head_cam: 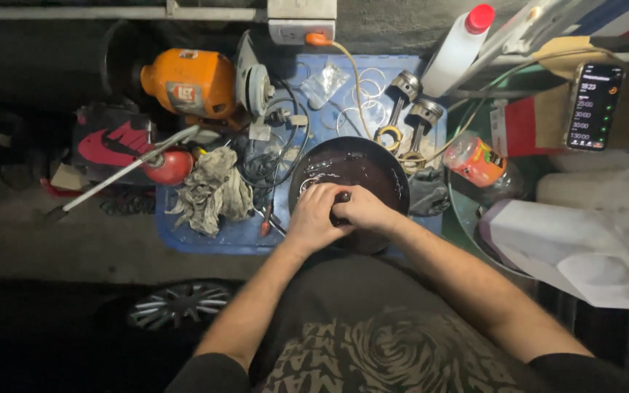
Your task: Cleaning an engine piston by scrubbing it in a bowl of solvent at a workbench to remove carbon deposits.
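Gripping a small dark part (340, 207) w/ both hands, you've got your left hand (313, 217) and right hand (364, 211) curled shut around it over the dark pan (394, 175) of liquid on the blue table (205, 236). Part looks stiff, prob. metal and wet, so likely slippery; hold it by the ends, fingers wrapped tight.
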